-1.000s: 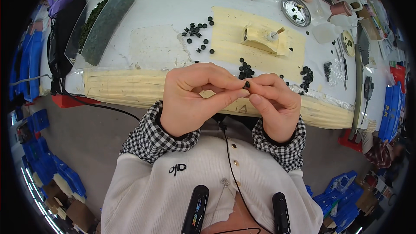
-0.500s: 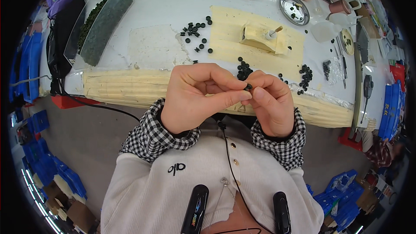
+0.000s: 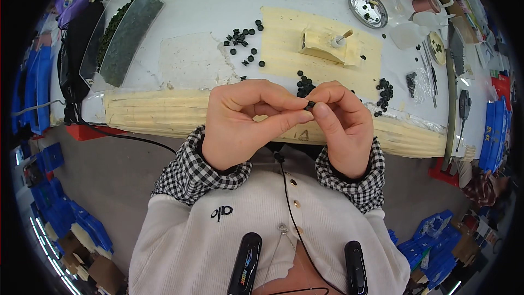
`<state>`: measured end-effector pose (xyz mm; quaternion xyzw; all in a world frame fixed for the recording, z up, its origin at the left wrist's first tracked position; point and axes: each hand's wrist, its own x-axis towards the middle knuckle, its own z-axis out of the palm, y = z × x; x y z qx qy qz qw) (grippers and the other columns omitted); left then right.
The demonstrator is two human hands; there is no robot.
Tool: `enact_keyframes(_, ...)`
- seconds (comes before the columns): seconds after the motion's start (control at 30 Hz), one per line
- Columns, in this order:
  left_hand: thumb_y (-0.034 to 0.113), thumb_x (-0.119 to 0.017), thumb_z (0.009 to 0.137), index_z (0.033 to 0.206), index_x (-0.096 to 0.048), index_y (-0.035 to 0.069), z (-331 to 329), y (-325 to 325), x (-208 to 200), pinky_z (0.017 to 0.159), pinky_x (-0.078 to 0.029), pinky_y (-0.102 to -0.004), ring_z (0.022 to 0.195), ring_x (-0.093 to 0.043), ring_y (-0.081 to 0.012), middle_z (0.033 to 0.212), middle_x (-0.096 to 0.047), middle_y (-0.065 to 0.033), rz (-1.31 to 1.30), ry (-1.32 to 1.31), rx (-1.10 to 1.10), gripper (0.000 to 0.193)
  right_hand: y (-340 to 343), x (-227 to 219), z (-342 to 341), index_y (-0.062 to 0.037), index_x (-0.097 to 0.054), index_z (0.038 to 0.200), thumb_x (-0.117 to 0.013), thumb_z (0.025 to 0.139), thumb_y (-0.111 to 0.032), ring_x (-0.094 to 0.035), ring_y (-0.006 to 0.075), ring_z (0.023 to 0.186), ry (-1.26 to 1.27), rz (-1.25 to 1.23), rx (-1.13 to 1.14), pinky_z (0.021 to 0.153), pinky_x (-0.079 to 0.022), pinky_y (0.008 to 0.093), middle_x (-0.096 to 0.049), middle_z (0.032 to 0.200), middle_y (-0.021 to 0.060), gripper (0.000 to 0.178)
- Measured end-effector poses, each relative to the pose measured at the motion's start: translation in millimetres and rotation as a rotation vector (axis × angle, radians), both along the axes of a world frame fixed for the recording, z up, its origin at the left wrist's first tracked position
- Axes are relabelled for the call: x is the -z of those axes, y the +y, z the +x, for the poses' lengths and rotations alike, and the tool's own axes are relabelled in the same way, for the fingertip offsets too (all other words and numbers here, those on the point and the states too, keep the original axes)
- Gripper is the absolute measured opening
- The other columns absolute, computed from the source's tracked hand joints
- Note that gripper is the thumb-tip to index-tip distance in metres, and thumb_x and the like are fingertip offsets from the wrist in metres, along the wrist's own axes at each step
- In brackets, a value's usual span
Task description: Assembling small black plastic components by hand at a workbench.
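Rt hand shifted slightly, pinching blk pc w/ L hand over tbl edge, pile close ahead.

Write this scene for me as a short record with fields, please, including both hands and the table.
Left hand: pinches small dark piece, thumb and forefinger
Right hand: pinches the same piece
Sleeves: black-and-white checked
Table: white surface
Just beyond hands: pile of dark pieces
Mid-table: yellow sheet bearing yellow block
Far right: round metal dish, small bits inside
Far left: clear tray, dark green contents
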<state>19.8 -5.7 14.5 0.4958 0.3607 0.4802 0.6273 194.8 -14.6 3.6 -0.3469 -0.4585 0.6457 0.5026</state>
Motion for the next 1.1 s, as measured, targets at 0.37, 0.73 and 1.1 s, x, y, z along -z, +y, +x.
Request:
enact_keyframes(0.37,-0.015,-0.063,0.074,0.090,-0.061,-0.006,2,-2,-2,0.079,-0.053,-0.0293,0.088,-0.065,-0.0213,0.094,-0.065,-0.0183,0.167,0.092,-0.057,0.018,4,-7,3,0.0038,-0.056,0.094,-0.056,0.085,0.002,-0.057,0.0116,0.087,-0.210,0.122,0.074,0.076,-0.051,0.0239,-0.053,0.095,0.0078,0.009)
enact_keyframes(0.73,-0.009,-0.063,0.079,0.096,-0.059,-0.007,4,1,9,0.082,-0.053,-0.0274,0.091,-0.064,-0.0182,0.097,-0.065,-0.0172,-0.061,-0.249,-0.049,0.018,5,-2,-6,0.0004,-0.062,0.087,-0.068,0.072,0.006,-0.061,0.0224,0.079,-0.625,0.635,0.390,0.068,-0.050,0.0276,-0.060,0.089,0.0119,0.016)
enact_keyframes(1.1,-0.010,-0.065,0.076,0.091,-0.064,-0.007,5,-2,5,0.077,-0.053,-0.0247,0.086,-0.064,-0.0162,0.093,-0.066,-0.0148,0.012,-0.082,-0.071,0.016,4,-1,-7,0.0014,-0.060,0.086,-0.066,0.074,0.004,-0.060,0.0215,0.080,-0.464,0.475,0.329,0.070,-0.048,0.0276,-0.060,0.087,0.0117,0.014)
